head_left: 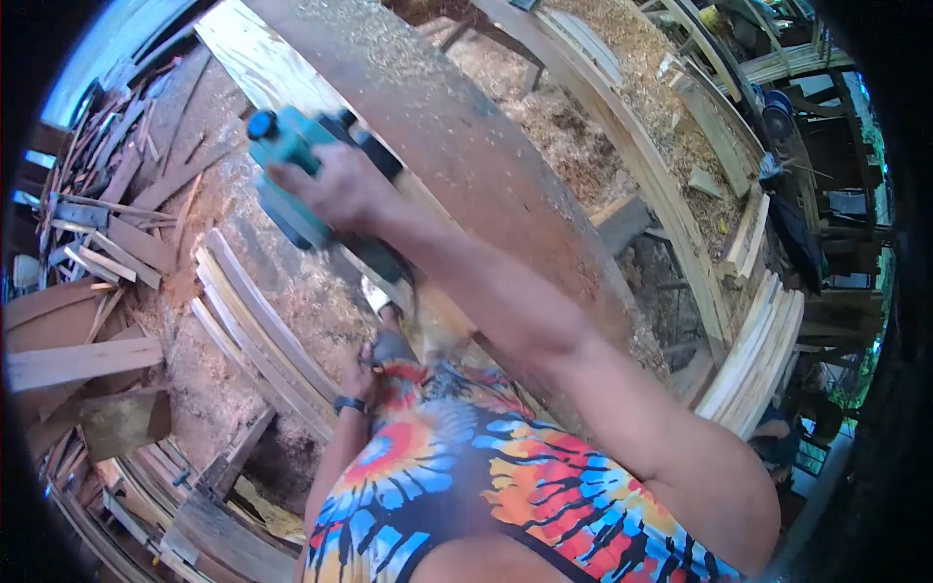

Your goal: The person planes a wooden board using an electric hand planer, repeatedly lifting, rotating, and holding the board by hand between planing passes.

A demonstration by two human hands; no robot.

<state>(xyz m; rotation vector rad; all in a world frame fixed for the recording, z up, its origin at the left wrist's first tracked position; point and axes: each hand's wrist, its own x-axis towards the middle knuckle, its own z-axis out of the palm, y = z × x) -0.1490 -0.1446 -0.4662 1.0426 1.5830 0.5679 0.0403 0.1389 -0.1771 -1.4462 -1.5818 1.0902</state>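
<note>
Floor (309,303): shavings-strewn | left: scrap-wood heap (112,146) (quite a jumble) | right edge: bright greenery (860,384) outside

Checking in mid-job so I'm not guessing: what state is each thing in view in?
right hand: closed around the green power tool
green power tool: over the pale board; running or off, cannot tell
pale board: lengthwise along the tabletop, partly covered
tabletop: strewn with shavings
left hand: lowered by the body; grip unclear
curved strips: lying side by side, picture's left
pale planks: bundled together, picture's right
</note>
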